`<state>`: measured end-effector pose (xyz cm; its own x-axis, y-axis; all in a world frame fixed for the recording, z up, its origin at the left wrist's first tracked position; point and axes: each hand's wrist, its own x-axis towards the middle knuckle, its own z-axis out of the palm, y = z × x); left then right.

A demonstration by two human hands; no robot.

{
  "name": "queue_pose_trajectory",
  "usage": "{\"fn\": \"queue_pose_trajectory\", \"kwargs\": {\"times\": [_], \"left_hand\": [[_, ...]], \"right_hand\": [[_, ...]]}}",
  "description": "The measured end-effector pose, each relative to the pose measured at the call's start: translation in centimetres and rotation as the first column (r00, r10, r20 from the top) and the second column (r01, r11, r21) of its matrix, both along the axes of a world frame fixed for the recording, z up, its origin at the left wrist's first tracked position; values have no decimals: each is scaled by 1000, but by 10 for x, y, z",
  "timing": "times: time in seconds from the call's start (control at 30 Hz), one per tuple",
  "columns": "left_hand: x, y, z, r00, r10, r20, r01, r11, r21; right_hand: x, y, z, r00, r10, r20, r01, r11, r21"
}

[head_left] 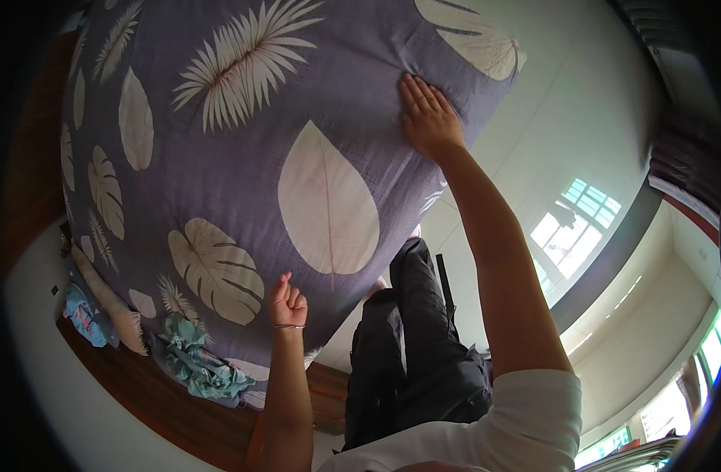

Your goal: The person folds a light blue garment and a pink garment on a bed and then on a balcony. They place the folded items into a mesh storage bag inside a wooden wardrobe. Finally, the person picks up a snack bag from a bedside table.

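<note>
A purple bed sheet (242, 173) printed with large cream leaves covers the bed in front of me. My right hand (433, 119) lies flat on it near its right edge, palm down, fingers stretched out and holding nothing. My left hand (288, 303), with a thin bracelet at the wrist, is raised over the near part of the sheet. Its fingers are curled in toward the thumb, and nothing shows between them. Just above that hand is a big pale printed leaf (329, 204). Slight creases run through the cloth near my right hand.
Crumpled teal cloth (195, 362) lies at the bed's lower left, near a patterned pillow (113, 307) and a blue cloth (85, 315). A wooden headboard (180, 421) curves along that side. Glossy pale floor tiles (549, 149) lie to the right, with dark curtains (687, 169) beyond.
</note>
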<state>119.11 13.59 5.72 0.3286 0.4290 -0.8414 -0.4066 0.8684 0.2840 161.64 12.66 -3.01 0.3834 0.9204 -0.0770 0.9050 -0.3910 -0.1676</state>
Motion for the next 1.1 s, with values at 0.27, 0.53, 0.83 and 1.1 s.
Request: {"fn": "queue_pose_trajectory", "kwargs": {"times": [0.27,0.53,0.83,1.1], "left_hand": [[-35,-18,3,986,121,-110,-127,991,-42],[-64,-11,-3,903,257,-344,-302,950,-83],[-63,43,-5,851,296,-433,-344,938,-35],[-15,42,-18,854,421,-307,-485,857,-174]], "right_hand": [[38,-42,7,919,-391,50,392,920,-3],[10,-70,11,834,-537,128,535,843,51],[-281,113,1,517,606,-604,-626,749,216],[-288,326,-16,486,869,-93,-867,493,77]]}}
